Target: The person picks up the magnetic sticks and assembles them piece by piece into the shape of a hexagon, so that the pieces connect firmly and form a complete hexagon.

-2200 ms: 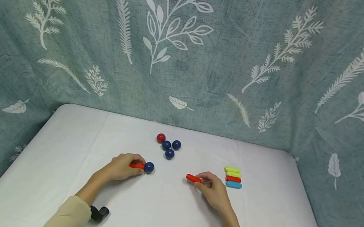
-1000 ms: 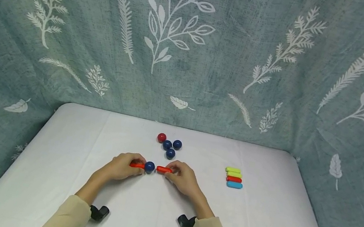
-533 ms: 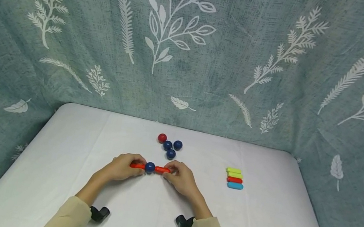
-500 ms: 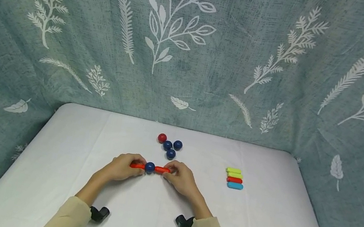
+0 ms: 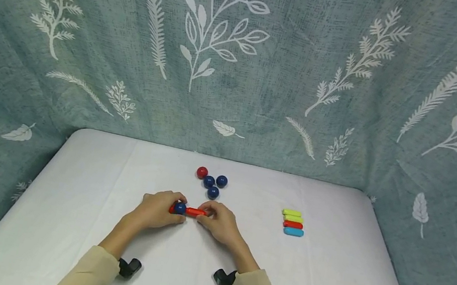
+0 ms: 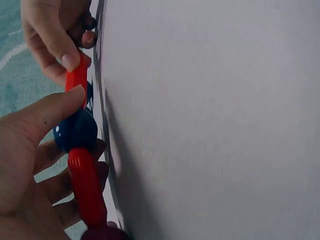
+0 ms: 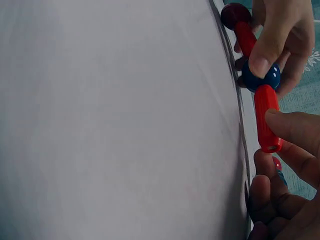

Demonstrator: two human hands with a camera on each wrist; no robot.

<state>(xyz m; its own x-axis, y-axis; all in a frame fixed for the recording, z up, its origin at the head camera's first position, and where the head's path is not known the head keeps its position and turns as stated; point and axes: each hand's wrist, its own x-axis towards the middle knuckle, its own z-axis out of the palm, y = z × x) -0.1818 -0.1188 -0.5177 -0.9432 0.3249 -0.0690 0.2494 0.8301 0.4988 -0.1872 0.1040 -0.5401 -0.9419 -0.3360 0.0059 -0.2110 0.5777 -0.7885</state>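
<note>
In the head view my left hand grips a blue ball, its thumb laid on the ball in the left wrist view. From that ball a red rod runs back past the left fingers to a dark red ball at its far end. On the other side a second red rod meets the blue ball, in line with the first. My right hand pinches this second rod near its free end between thumb and fingers. The left fingers partly hide the first rod in the head view.
Beyond the hands lie a loose red ball and three blue balls on the white table. To the right, two yellow-green rods, a red rod and a light blue rod lie side by side. A patterned curtain hangs behind.
My right hand has brought its red rod leftward up to the blue ball. Since then my left hand has shifted its hold from the first rod to the ball, and both have moved slightly left.
</note>
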